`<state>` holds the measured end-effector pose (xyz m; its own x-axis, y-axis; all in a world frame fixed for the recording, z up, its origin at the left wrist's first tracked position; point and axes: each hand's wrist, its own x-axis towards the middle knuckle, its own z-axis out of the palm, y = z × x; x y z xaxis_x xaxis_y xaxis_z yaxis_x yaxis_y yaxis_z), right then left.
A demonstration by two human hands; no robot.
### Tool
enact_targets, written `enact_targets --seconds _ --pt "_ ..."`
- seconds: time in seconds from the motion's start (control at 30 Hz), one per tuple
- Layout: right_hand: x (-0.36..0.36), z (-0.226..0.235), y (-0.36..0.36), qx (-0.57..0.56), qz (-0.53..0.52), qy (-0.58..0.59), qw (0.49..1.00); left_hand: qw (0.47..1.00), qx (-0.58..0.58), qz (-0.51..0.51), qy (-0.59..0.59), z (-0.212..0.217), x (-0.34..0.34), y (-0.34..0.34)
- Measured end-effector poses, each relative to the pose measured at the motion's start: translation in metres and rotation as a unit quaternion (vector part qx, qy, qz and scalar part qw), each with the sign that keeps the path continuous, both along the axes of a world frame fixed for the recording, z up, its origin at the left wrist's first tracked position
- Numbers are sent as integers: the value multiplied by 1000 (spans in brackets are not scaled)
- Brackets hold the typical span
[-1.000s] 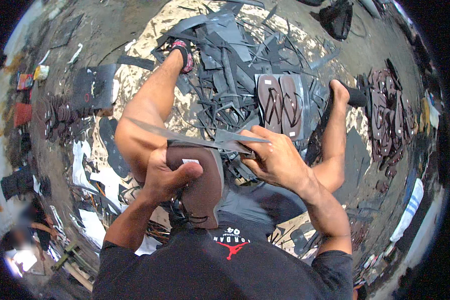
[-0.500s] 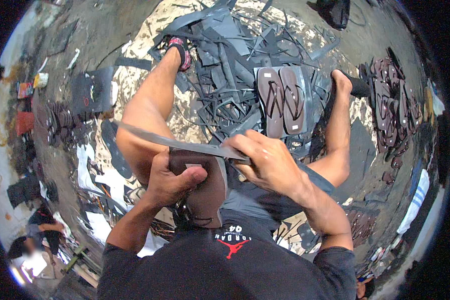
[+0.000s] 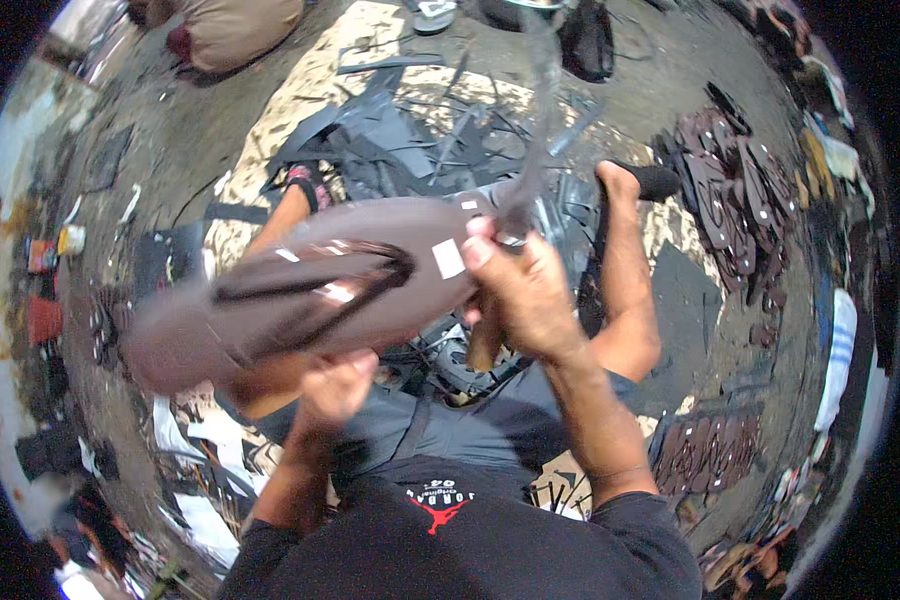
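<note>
A brown flip-flop [image 3: 310, 290] with glossy dark straps and a white sticker is raised in front of me, slanting to the left and blurred at its far-left end. My right hand [image 3: 525, 290] pinches its right end between thumb and fingers. That same hand also grips a knife [image 3: 485, 340] by its wooden handle; the long blade points up and away, smeared by motion. Under the flip-flop's lower edge is my left hand [image 3: 338, 388], fingers bunched and blurred, so its hold is unclear. Behind the raised one, a second flip-flop [image 3: 470, 203] on the ground is mostly hidden.
Dark rubber offcuts [image 3: 390, 125] cover a patterned sheet beyond my knees. A heap of brown flip-flops [image 3: 725, 190] lies at the right, with a row of more soles [image 3: 710, 455] nearer. White scraps [image 3: 205, 520] lie at the lower left, where another person [image 3: 95, 525] is partly visible.
The flip-flop has come up from my lap and swung out, its end now in my right hand. The knife blade has turned from pointing left to pointing away. My view has tilted farther ahead.
</note>
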<state>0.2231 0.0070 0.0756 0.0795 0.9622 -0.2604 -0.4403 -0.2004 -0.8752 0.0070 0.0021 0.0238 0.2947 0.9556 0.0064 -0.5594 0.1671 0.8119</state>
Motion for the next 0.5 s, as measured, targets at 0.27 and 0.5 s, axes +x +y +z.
enact_targets --seconds 0.27,0.5 --pt "-20 -35 -36 93 43 -370 924 960 -223 145 -93 -9 31 12" --pt "-21 -103 -59 102 39 -534 838 936 -288 177 -94 -16 25 1"
